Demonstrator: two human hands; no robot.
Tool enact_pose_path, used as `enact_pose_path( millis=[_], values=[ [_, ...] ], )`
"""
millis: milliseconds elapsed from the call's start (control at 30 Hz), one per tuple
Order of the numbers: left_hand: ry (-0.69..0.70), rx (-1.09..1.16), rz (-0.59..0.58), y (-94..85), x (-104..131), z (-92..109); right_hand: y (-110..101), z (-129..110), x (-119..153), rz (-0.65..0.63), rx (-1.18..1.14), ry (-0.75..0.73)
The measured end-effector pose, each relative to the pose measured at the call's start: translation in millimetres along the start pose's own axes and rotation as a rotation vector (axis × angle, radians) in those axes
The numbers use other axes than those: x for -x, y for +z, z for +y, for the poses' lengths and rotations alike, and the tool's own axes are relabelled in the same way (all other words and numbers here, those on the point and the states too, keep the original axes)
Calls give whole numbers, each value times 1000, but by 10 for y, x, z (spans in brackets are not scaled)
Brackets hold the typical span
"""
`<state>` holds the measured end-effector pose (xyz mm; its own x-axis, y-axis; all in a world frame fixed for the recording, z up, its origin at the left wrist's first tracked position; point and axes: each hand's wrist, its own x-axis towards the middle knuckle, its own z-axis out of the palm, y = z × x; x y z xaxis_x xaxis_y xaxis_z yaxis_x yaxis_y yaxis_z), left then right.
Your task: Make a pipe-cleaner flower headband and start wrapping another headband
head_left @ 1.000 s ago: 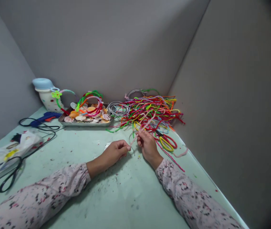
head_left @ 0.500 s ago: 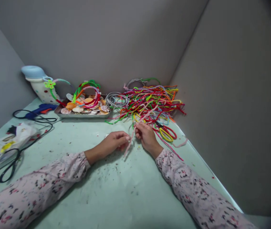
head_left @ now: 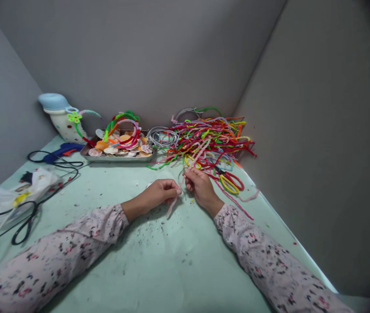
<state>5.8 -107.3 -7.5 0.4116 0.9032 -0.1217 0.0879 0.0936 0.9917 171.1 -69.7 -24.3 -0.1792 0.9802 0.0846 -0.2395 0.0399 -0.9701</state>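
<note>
A pale pink pipe cleaner (head_left: 172,208) runs between my two hands over the middle of the table. My left hand (head_left: 159,194) pinches it low, and its short free end hangs below the fingertips. With thumb and finger together, my right hand (head_left: 202,188) grips it higher up, and the rest stretches away toward the pile. A thin grey wire (head_left: 181,174) curves beside the fingers; how it is held is partly hidden. Just beyond my right hand lie scissors (head_left: 229,183) with red and yellow handles.
Behind my hands is a heap of colourful pipe cleaners (head_left: 214,130), with coiled grey wire (head_left: 163,137) beside it. A metal tray (head_left: 116,160) holds shells and wrapped rings. Farther left are a blue glue gun (head_left: 63,152), black cable, a plastic bag (head_left: 38,182) and a blue-lidded container (head_left: 54,104).
The view has shifted slightly, so things appear a little farther right. The pipe cleaner's far part has bent into a loop near the pile, and my left fingers sit closer on it.
</note>
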Motion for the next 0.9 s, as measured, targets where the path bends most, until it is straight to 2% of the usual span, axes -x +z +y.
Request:
enact_pose_path(
  millis=[233, 433, 667, 900],
  values=[
    [42, -78, -14, -16, -7, -42, -20, 39, -14, 58, 106, -75],
    [1, -65, -32, -11, 11, -49, -54, -1, -43, 0, 16, 19],
    [-1, -70, -26, -3, 25, 12, -69, -11, -73, 138, -105, 21],
    [-2, -155, -61, -43, 6, -61, -102, -36, -105, 160, 67, 34]
  ],
)
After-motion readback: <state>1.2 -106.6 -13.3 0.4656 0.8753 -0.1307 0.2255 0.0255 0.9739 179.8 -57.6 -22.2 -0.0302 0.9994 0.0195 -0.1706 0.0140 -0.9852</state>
